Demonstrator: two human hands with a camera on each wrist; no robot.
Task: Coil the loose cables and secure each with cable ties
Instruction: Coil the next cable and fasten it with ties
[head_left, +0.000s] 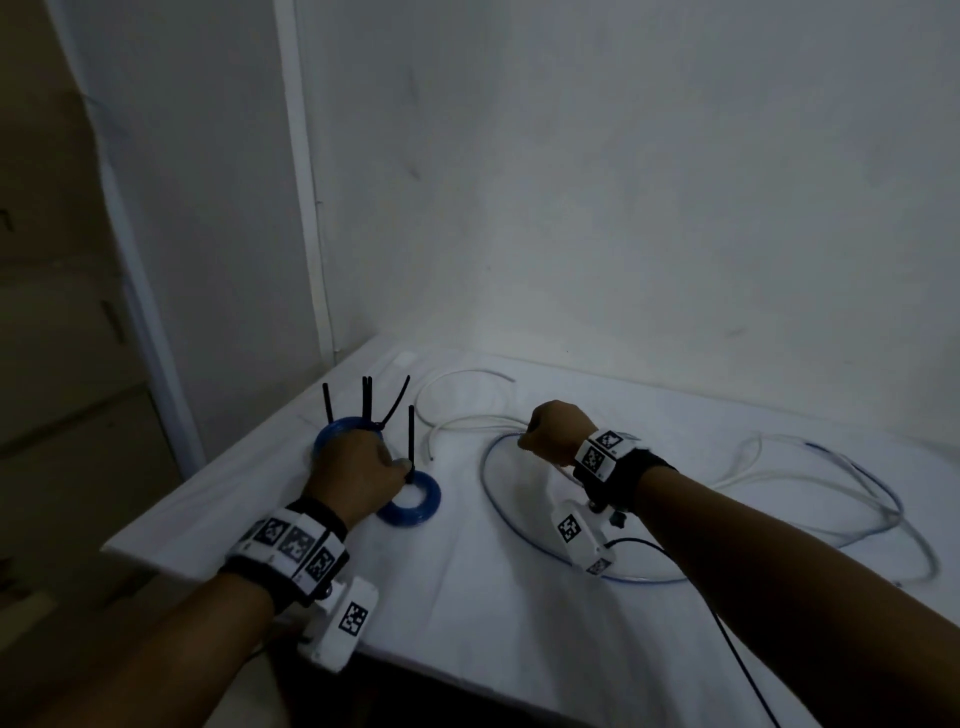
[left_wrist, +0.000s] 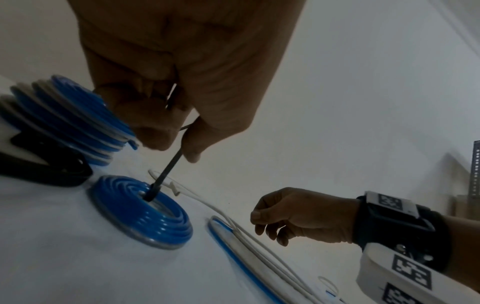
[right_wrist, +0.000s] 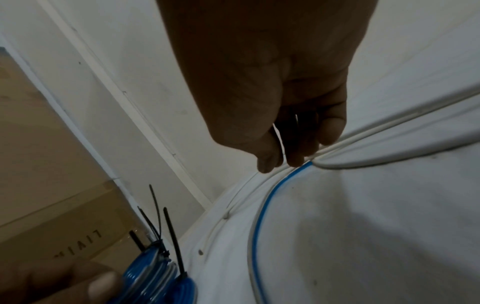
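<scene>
A flat blue cable coil (head_left: 415, 512) (left_wrist: 155, 226) lies on the white table (head_left: 467, 649). A black cable tie (head_left: 411, 436) (left_wrist: 163, 174) stands up from its centre. My left hand (head_left: 358, 478) (left_wrist: 174, 148) pinches that tie between thumb and finger. Just behind it sits a stack of tied blue coils (head_left: 324, 441) (left_wrist: 72, 115) with several tie tails pointing up. My right hand (head_left: 550, 431) (left_wrist: 259, 224) (right_wrist: 280, 162) hovers with loosely curled fingers over a loose blue cable (head_left: 488, 499) (right_wrist: 259, 216) and white cables (head_left: 779, 478) (right_wrist: 389, 131); I see nothing held in it.
The table stands in a corner, with white walls (head_left: 623, 208) behind and to the left. Its front edge runs below my left wrist. Cardboard boxes (head_left: 52, 364) stand to the left. A black lead (head_left: 727, 623) trails from my right wrist camera.
</scene>
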